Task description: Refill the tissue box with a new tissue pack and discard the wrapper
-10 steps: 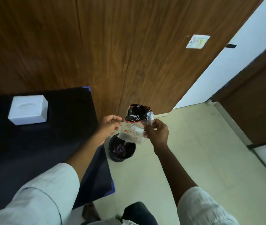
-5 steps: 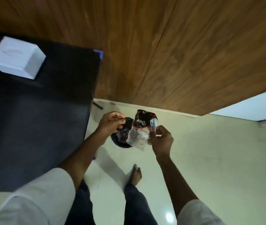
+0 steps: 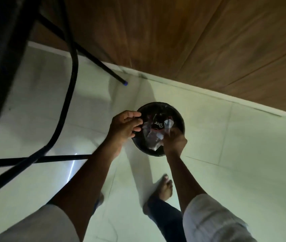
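The crumpled clear wrapper (image 3: 153,135) with a black printed band sits in the mouth of a round black bin (image 3: 179,117) on the pale floor. My right hand (image 3: 174,141) is over the bin's near right side with its fingers on the wrapper; motion blur hides how firmly it grips. Over the bin's left rim hovers my left hand (image 3: 125,125), fingers loosely curled and apart, holding nothing. The white tissue box is out of view.
The black table's edge (image 3: 1,49) and its black metal legs (image 3: 72,70) fill the left. A wood-panelled wall (image 3: 191,37) runs behind the bin. My feet (image 3: 165,189) stand on the pale tiles just behind the bin.
The view has dropped steeply toward the floor. Both hands have carried the wrapper down from chest height into the bin's mouth; the left hand has let go of it. The tissue box has left the frame.
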